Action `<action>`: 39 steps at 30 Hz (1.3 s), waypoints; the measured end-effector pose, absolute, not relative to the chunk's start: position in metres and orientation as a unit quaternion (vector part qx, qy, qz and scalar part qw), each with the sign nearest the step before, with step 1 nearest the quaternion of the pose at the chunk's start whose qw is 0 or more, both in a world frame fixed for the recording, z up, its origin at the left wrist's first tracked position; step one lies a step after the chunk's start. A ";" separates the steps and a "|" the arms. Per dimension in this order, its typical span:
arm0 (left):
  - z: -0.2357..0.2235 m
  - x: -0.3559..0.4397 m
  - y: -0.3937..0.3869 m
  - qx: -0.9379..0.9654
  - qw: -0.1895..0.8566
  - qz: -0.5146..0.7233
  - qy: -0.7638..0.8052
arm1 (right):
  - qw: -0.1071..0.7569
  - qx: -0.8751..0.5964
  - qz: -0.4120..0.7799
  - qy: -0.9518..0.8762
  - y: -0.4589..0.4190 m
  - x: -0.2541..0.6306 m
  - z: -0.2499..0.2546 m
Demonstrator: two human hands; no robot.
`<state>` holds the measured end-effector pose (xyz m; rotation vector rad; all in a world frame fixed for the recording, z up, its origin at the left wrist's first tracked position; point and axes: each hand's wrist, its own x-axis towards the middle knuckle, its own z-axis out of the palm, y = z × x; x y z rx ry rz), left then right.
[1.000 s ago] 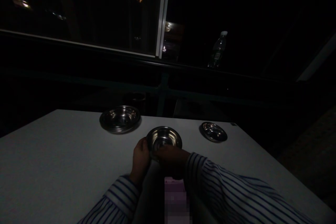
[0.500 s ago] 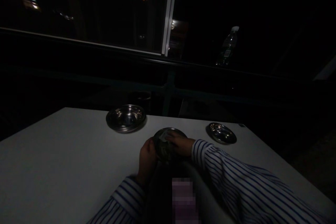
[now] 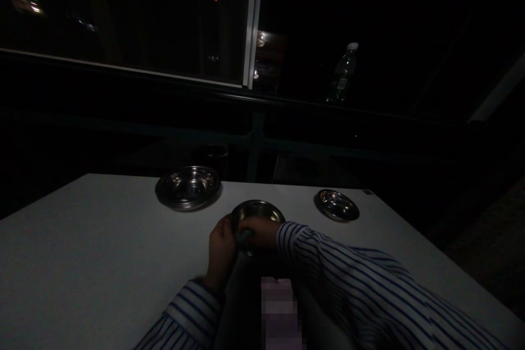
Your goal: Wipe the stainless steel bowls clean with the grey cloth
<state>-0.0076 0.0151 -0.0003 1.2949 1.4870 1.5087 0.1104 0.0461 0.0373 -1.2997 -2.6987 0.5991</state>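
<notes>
In dim light, a shiny metal bowl (image 3: 257, 209) is held near the table edge closest to me. My left hand (image 3: 221, 246) is closed on its left rim. Inside the bowl is my right hand (image 3: 261, 231), its fingers curled around a pale, thin wipe (image 3: 245, 237) that looks like tissue or cloth. The wipe presses against the bowl's inner left side. My right hand covers part of the bowl's interior, and the fingertips are hard to make out.
Stacked metal bowls (image 3: 188, 188) sit at the back left of the white table (image 3: 123, 251). A single metal bowl (image 3: 338, 206) lies at the back right. Beyond the table, a clear plastic bottle (image 3: 343, 74) stands on a dark ledge beside a window frame (image 3: 251, 27).
My right hand has moved with the wipe from the bowl's far side to its left, nearer side. The left hand keeps its grip. The view has shifted slightly.
</notes>
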 end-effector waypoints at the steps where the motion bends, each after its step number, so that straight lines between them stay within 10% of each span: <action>1: 0.000 -0.007 0.015 0.498 0.328 0.572 0.563 | 0.062 -0.441 0.184 -0.876 0.047 0.112 0.038; 10: 0.002 -0.005 0.012 0.505 0.368 0.574 0.530 | 0.162 -0.580 0.143 -0.785 0.057 0.106 0.040; 39: 0.000 -0.013 0.015 0.463 0.320 0.598 0.570 | -0.004 -0.423 0.218 -0.879 0.025 0.120 0.058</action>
